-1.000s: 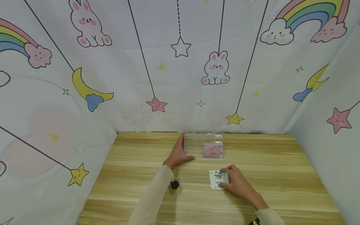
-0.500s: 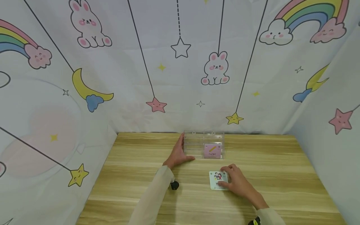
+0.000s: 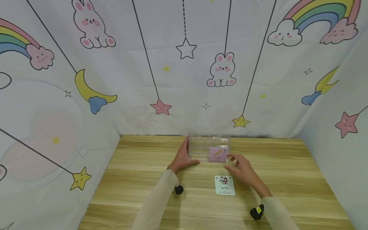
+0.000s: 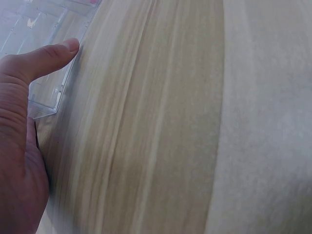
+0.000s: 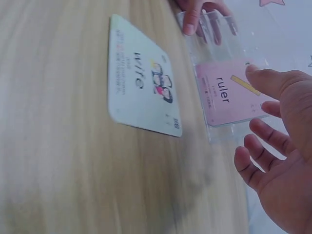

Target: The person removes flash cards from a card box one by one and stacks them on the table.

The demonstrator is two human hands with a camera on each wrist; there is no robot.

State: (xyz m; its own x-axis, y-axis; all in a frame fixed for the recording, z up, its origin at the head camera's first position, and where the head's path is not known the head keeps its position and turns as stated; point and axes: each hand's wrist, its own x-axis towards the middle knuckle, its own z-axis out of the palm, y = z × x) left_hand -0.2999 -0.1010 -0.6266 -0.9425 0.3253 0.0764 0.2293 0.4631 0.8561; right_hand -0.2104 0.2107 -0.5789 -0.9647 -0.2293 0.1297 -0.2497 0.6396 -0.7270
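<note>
- The left hand [image 3: 181,158] holds the left end of a transparent plastic case [image 3: 198,143], its grip closed about that end: thumb along the front edge, fingers along the left side (the left-wrist view shows the thumb reaching over the rim).
- The case sits at the back of the wood-grain counter [image 3: 138,166], close to the backdrop, its inside split by a middle divider and cross ridges.
- A pink "ruler" card [image 3: 218,155] is in the front right part of the case, its yellow ruler drawing above the word.
- The right hand [image 3: 242,169] hangs just beside that card, its grip apart, thumb and fingers spread (whether a fingertip touches the card or the case, I cannot tell).
- A pale green "wife" card [image 3: 225,188] lies flat on the counter, face up, in front of the case and near the right hand (a group of people is drawn above the word).
- Both forearms wear cream sleeves [image 3: 156,198], with a small black device [image 3: 179,189] at each wrist.
- Behind, a white backdrop [image 3: 184,83] carries rabbits, stars, moons and rainbows.
</note>
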